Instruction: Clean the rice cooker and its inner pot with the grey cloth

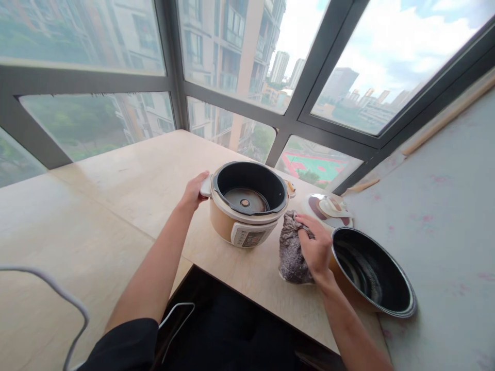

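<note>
An electric cooker (pixel 247 216) without its lid stands upright on the stone-like counter (pixel 127 206), its dark inside showing a round plate at the bottom. My left hand (pixel 195 190) grips the white handle on the cooker's left side, fingers closed. To the right of the cooker, my right hand (pixel 314 242) is closed on a crumpled grey-brown cloth (pixel 293 252), which hangs down beside the cooker's front right. The cooker's front panel, with a small display, faces toward me.
Behind my right hand lies a white and brown lid (pixel 328 208). A dark inner pot (pixel 373 273) leans tilted against the wall (pixel 436 206) at the right. A white cable (pixel 58 288) curves over the left side. Framed windows (pixel 232 111) border the counter's back.
</note>
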Available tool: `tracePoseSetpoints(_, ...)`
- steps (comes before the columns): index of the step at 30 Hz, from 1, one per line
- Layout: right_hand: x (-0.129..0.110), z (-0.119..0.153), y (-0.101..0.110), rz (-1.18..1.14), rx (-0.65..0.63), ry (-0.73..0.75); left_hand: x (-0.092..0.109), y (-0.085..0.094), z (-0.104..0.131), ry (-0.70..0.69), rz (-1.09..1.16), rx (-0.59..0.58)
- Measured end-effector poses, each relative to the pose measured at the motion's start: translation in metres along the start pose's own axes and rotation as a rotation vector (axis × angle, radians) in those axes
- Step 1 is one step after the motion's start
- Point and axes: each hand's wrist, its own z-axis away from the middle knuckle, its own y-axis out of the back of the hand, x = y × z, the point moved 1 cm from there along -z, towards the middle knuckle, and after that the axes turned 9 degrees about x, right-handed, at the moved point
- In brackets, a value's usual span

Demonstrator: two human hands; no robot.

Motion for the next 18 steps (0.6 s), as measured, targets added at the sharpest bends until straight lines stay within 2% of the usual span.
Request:
tracePoseSetpoints(3, -0.004, 0.003, -0.005, -0.028, 0.200, -0.069, -0.002, -0.001, 0.002, -0.070, -0.052, 0.107)
tracePoseSetpoints(4, -0.008, 0.001, -0.008, -0.050, 0.237, -0.058, -0.003, -0.001, 0.003, -0.082, -0.052, 0.132)
tracePoseSetpoints(6, -0.019, -0.007, -0.014, -0.114, 0.236, 0.005, -0.003, -0.002, 0.007, -0.095, -0.043, 0.187)
tracePoseSetpoints(10, -0.049, -0.028, -0.027, -0.267, 0.015, 0.226, -0.001, -0.002, 0.017, -0.134, -0.083, 0.268)
tracePoseSetpoints(14, -0.073, -0.038, -0.040, -0.381, -0.208, 0.416, 0.004, -0.004, 0.026, -0.217, -0.266, 0.291)
tracePoseSetpoints(18, -0.082, -0.042, -0.048, -0.202, -0.397, 0.437, 0.006, -0.010, 0.032, -0.334, -0.487, 0.295)
